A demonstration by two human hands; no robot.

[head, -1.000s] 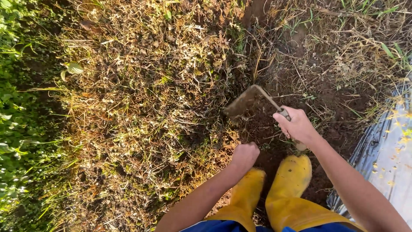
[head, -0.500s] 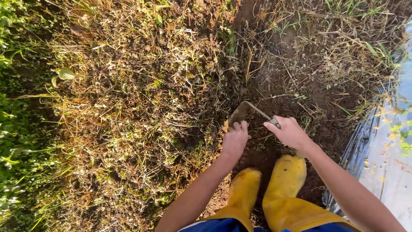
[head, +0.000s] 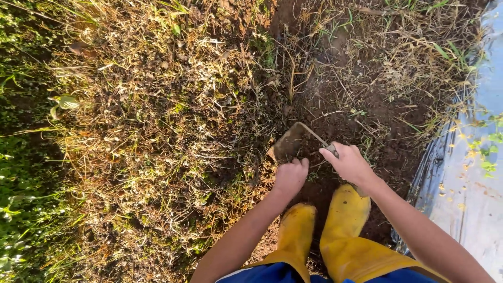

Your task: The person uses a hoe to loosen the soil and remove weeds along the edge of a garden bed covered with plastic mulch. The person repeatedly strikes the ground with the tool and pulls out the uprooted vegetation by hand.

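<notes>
From my remote seat I've got the right hand clenched round the hand hoe, its long axis running up-left from that grip to the blade in the dirt, and the left hand, curled loosely on nothing, sits nearer, touching the blade's near edge.

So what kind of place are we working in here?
Most likely a farm plot or vegetable garden, outdoors. There is bare dug soil among dry weeds, plastic sheeting along one side, and the right hand holds a small hoe.
</notes>
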